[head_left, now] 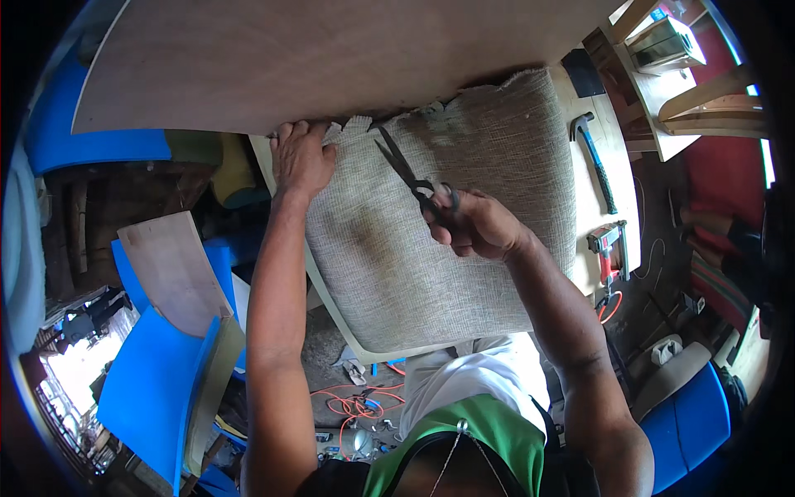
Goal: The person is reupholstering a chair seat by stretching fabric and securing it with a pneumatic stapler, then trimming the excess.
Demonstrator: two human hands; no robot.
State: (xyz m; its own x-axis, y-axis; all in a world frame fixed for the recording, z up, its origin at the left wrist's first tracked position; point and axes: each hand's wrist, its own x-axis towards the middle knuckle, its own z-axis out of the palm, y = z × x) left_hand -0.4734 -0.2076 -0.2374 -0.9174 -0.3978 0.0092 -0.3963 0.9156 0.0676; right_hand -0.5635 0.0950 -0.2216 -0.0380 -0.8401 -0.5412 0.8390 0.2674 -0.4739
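I see my left hand (301, 157) pressed flat on the top left corner of the grey woven fabric (464, 248), fingers spread narrow over the frayed edge, right where the cloth meets the big plywood sheet (331, 58). My right hand (476, 225) is closed round the handles of the black scissors (410, 174), fingers through the loops, and the blades stand open, pointing up and left toward the fabric's cut edge. The fabric covers a pale board in front of me. To the right, on the bare strip of the table (586, 190), lie a hammer with a blue handle (595, 161) and, nearer me, a red staple gun (609, 253), both well apart from my hands
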